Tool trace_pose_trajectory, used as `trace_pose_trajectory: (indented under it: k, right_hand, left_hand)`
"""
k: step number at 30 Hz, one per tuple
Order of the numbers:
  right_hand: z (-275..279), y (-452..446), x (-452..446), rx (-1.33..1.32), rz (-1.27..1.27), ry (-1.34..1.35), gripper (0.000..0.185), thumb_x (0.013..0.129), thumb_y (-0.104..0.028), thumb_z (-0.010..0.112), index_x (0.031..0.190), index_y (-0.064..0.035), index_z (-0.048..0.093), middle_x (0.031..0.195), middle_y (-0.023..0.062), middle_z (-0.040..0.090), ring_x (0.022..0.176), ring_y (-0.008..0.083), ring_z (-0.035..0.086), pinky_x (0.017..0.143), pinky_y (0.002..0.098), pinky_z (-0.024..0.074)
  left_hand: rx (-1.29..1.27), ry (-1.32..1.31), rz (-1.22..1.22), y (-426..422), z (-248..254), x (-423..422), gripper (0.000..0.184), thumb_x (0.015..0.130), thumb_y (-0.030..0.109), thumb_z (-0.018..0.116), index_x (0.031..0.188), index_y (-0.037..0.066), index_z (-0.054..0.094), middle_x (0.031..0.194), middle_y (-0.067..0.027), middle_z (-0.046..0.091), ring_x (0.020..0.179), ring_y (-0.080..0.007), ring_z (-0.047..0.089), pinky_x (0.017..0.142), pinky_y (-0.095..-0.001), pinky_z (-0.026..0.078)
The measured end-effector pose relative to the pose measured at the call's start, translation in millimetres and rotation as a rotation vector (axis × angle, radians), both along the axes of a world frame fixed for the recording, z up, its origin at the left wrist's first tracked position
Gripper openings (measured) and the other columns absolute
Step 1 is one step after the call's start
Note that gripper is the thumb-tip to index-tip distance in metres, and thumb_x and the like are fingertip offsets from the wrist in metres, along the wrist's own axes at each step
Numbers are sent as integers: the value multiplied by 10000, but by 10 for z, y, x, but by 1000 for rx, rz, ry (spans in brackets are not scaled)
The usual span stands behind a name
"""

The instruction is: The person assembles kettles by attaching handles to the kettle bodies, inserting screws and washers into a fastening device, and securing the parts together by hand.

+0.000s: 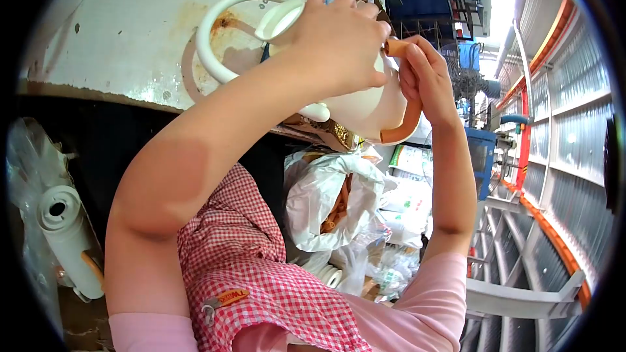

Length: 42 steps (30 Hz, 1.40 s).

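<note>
A white plastic vessel (372, 107) with a rounded body lies tilted over the table's edge. My left hand (339, 45) is bent over it, its fingers curled down on the far side and partly hidden. Beside that hand are a white open rim (282, 18) and a curved white tube (207, 42); how they join the vessel is hidden. My right hand (427, 78) is closed around a tan hollow tube (396, 47), whose open end points at my left hand. A curved tan strip (407, 124) runs below the right hand along the vessel's side.
The white table (143, 32) has rusty stains. Below its edge stands a white bag (303, 212) with several tan tubes (337, 205) inside. More plastic bags (398, 221) lie beside it. A white roll (68, 234) is at the left, and a blue crate (481, 160) at the right.
</note>
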State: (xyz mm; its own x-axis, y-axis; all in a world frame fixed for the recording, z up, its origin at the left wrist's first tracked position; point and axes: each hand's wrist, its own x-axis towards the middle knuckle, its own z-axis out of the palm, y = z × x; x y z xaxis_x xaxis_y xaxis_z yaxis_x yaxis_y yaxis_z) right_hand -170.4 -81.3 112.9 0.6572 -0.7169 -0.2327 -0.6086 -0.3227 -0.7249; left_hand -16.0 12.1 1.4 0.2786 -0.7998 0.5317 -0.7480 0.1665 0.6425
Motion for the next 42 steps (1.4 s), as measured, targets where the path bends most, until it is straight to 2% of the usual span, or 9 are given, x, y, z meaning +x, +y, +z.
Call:
trace_pose_trajectory:
  k: [10, 13, 15, 16, 18, 19, 23, 31, 42]
  right_hand:
    - [59, 8, 8, -114, 66, 98, 323, 1035, -335, 569, 1029, -16, 623, 580, -51, 461, 457, 11, 383, 417, 194, 322]
    - [138, 89, 66, -341, 90, 246, 310, 1012, -332, 615, 1017, -22, 639, 619, -34, 517, 523, 34, 475, 469, 219, 392]
    - [163, 83, 97, -558, 230, 315, 301, 966, -320, 674, 981, -22, 636, 661, 45, 595, 572, 156, 570, 554, 297, 468]
    - [186, 98, 131, -566, 215, 306, 301, 966, -320, 674, 981, -22, 636, 661, 45, 595, 572, 156, 570, 554, 297, 468]
    - [239, 125, 207, -744, 339, 452, 330, 919, -319, 719, 966, -8, 619, 725, 139, 638, 633, 303, 602, 629, 368, 494]
    - [253, 111, 223, -713, 343, 443, 333, 900, -316, 732, 949, -11, 608, 759, 187, 640, 658, 370, 596, 625, 392, 494]
    - [252, 32, 185, -792, 483, 413, 301, 906, -314, 724, 951, -40, 607, 738, 155, 641, 673, 359, 640, 609, 406, 494]
    - [263, -13, 197, -787, 534, 445, 323, 898, -352, 731, 973, -55, 626, 750, 138, 652, 690, 334, 650, 619, 399, 498]
    - [224, -79, 262, -714, 551, 452, 302, 899, -339, 717, 970, -55, 642, 755, 149, 634, 694, 361, 625, 618, 410, 484]
  left_hand:
    - [83, 16, -54, 50, 68, 17, 550, 726, 444, 791, 1168, 127, 709, 1189, -35, 635, 1182, -228, 556, 968, -446, 434]
    - [69, -15, -56, 36, 61, 4, 567, 736, 454, 789, 1191, 128, 698, 1199, -37, 629, 1201, -224, 540, 980, -443, 427]
    - [39, -29, -29, 25, 40, 1, 572, 746, 460, 785, 1203, 129, 689, 1208, -35, 619, 1219, -228, 523, 1000, -438, 414]
    - [31, -43, -38, 21, 35, 5, 572, 746, 460, 785, 1203, 129, 689, 1208, -35, 619, 1219, -228, 523, 1000, -438, 414]
    - [28, -22, -38, 26, 40, 19, 567, 749, 455, 785, 1204, 131, 686, 1213, -26, 612, 1227, -227, 513, 1015, -428, 406]
    - [18, -33, -56, 27, 52, 30, 567, 749, 455, 785, 1204, 131, 686, 1213, -26, 612, 1227, -227, 513, 1015, -428, 406]
    - [22, -3, -98, 26, 54, 55, 546, 730, 427, 794, 1178, 130, 695, 1193, -21, 610, 1209, -225, 517, 1022, -428, 404]
    - [-50, 25, -122, -29, 5, 85, 537, 701, 393, 799, 1159, 128, 702, 1172, -25, 620, 1188, -235, 525, 1014, -417, 406]
    - [-79, 11, -111, -59, -65, 113, 493, 698, 351, 781, 1115, 98, 709, 1159, -37, 641, 1173, -250, 542, 986, -417, 431]
